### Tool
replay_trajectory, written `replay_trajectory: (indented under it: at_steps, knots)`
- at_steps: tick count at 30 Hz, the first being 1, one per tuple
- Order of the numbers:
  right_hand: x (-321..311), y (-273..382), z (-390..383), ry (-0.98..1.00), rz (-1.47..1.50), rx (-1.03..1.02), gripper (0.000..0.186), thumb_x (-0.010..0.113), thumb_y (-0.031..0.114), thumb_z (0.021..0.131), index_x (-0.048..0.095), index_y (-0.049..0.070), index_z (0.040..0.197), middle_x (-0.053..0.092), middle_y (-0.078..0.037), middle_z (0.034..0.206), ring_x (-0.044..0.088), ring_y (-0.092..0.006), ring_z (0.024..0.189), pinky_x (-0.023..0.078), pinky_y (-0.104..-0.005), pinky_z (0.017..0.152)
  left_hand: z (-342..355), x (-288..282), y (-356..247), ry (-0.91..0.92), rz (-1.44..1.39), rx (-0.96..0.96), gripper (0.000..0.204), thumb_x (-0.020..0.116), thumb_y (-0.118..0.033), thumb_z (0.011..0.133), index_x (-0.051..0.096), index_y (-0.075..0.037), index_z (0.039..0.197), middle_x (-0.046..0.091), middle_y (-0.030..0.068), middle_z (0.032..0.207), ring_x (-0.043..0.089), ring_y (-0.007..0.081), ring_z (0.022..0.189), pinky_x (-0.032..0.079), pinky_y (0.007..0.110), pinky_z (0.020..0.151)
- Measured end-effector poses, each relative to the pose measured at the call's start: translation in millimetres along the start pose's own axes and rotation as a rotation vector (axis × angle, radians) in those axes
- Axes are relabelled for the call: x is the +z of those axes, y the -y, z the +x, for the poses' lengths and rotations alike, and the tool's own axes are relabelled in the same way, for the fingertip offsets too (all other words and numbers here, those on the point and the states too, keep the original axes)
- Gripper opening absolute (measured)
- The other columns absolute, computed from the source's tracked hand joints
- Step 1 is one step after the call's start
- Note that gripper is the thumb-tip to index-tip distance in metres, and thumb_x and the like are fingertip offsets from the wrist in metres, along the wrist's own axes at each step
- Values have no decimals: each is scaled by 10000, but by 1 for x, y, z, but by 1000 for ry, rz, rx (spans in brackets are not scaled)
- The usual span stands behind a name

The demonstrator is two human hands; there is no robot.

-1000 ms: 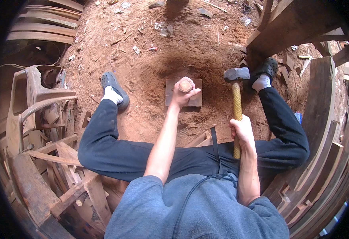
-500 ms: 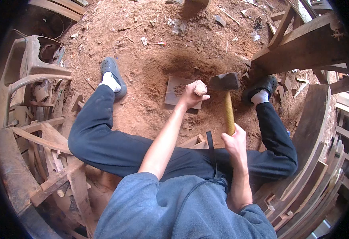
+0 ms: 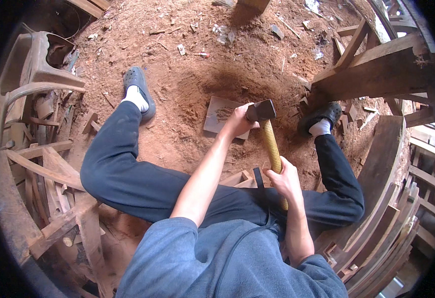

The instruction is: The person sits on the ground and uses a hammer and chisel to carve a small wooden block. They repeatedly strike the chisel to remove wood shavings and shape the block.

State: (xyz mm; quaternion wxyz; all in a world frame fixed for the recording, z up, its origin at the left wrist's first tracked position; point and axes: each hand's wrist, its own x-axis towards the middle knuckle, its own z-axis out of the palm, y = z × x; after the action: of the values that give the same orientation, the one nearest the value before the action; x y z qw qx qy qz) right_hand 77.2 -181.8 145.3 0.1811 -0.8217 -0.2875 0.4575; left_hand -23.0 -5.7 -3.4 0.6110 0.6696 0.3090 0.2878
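My right hand point(image 3: 284, 178) is wrapped round the yellow handle of a hammer point(image 3: 271, 144). Its dark, blocky head lies over the top of my left fist, at the round end of what I hold there. My left hand point(image 3: 235, 124) is closed round an upright tool with a round, battered wooden end; the hammer head now covers that end, and the tool's lower part is hidden under my hand. Beneath my left hand a flat, pale board point(image 3: 214, 113) lies on the sawdust-covered ground, between my feet.
A worn plastic chair point(image 3: 34, 69) stands at the left, above a jumble of wooden frame pieces point(image 3: 61, 218). At the right are a heavy timber beam point(image 3: 376, 74) and stacked planks point(image 3: 376, 238). Wood scraps and litter are scattered over the sawdust point(image 3: 178, 94).
The hammer has moved left and its head has come down over the wooden end in my left fist. My right hand has shifted slightly left and down; my left hand stays nearly in place.
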Motion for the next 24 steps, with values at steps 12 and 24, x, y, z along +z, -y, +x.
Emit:
replay_trajectory:
  at_steps: [12,24]
  knots:
    - [-3,-7,-2,280,577,67,243,699,200,868,540,49,973,563,-3,698,524,-66,546,445,-220,508,-5,0,16,0,-28,12,441,786,40,607,602,-20,1002,665,84,874,597,137,821,496,308,772]
    - [-2,-1,1,292,411,100,281,715,267,857,532,70,937,550,23,667,508,-48,525,420,-198,461,-8,-4,6,-14,-7,39,472,775,49,587,602,-24,1019,670,106,904,623,168,844,497,314,787]
